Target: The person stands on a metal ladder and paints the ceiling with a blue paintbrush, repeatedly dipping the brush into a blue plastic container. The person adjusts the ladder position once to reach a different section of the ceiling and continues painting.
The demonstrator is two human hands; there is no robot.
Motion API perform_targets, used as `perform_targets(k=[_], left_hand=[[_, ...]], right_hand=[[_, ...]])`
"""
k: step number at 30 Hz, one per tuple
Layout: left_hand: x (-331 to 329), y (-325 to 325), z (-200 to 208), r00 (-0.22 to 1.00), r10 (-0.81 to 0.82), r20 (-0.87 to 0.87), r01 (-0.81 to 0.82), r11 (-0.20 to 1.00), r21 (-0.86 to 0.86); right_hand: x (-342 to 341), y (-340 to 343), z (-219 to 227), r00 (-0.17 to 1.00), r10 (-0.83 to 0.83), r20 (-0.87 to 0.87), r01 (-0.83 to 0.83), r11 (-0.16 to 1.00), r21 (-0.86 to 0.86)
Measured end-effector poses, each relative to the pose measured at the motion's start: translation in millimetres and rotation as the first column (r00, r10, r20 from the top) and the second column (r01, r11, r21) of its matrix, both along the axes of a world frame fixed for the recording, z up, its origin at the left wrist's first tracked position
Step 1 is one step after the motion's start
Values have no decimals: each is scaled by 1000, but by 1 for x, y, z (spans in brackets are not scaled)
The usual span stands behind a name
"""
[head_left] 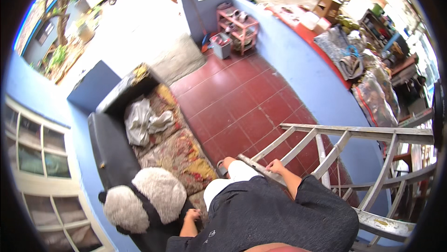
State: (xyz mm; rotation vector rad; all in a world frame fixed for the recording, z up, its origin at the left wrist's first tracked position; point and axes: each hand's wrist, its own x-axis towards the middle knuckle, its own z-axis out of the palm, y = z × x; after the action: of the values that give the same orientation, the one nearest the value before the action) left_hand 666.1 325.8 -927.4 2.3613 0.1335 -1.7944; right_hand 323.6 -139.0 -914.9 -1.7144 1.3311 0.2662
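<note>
My left hand hangs low beside the sofa, its fingers curled in, next to a large grey-and-black panda plush. No object shows in it. On the other side, my right hand is closed in a loose fist over the near rail of a metal ladder. Nothing shows in that fist, and whether it touches the rail is hard to tell. The sofa has a worn floral seat and a black back. A crumpled pale cloth lies on its far seat.
Red floor tiles run between the sofa and a low blue wall. Ahead stand a pink shoe rack, a grey bin and a broom. Beyond the wall are sacks and piled goods. A window is at left.
</note>
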Motion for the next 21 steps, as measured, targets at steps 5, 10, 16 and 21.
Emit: perform_targets(k=[5,10,16,21], left_hand=[[194,-139,-19,781,156,605,346,699,-626],[227,-344,32,923,99,373,203,698,-687],[133,-557,42,690,-434,579,717,301,-629],[-25,-738,57,229,-885,405,779,-83,-622]], right_hand=[[19,1,4,927,-361,103,338,922,186],[40,-12,-11,917,-391,-75,398,901,172],[59,-54,1,800,-599,-26,596,788,154],[41,-78,40,408,-758,510,911,379,-165]])
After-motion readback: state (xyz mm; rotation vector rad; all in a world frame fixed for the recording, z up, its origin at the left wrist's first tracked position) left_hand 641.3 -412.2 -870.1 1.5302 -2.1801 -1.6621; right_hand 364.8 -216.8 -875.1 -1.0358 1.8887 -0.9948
